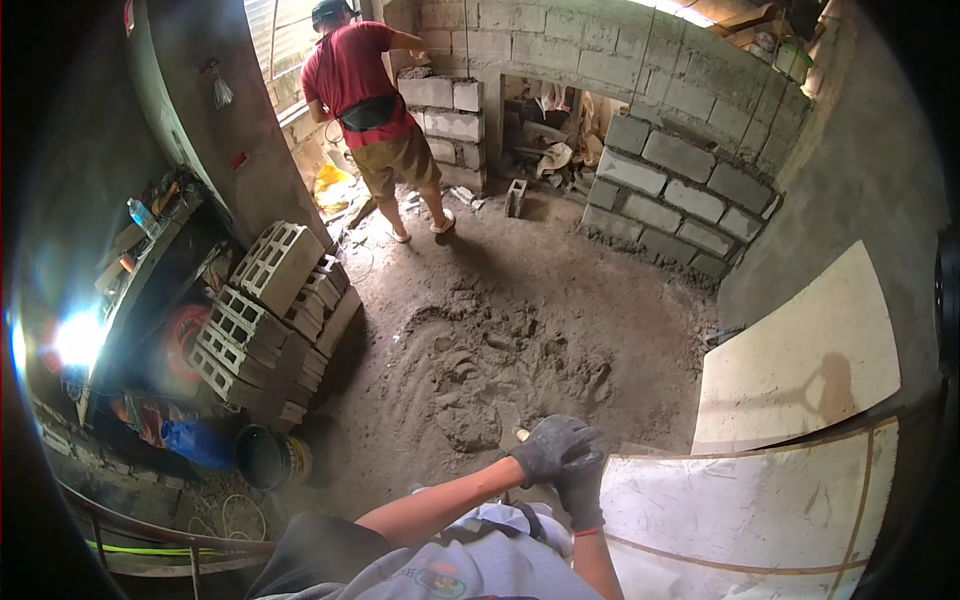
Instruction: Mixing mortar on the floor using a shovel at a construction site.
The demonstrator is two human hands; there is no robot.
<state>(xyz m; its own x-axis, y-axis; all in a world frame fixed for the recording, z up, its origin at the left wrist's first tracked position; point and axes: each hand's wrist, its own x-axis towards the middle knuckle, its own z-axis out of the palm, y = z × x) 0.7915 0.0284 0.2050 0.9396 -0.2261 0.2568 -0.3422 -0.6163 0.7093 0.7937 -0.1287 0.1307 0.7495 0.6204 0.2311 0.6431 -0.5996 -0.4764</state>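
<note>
My left hand (551,448), in a dark work glove, is closed around a tool whose rounded wooden handle (522,433) shows just past it. Up against it, my right hand (581,484), gloved the same way, appears closed on the same tool, though its fingers are partly covered. The rest of the tool is hidden or cannot be made out. Beyond my hands a heap of wet grey mortar (480,367) spreads over the concrete floor, with ridges and scrape marks across it.
Stacked hollow concrete blocks (262,330) and a black bucket (262,457) stand left. Pale panels (750,510) lean at right. A co-worker in a red shirt (360,82) stands by block walling (442,120). A single block (515,198) sits on the floor before a low block wall (675,195).
</note>
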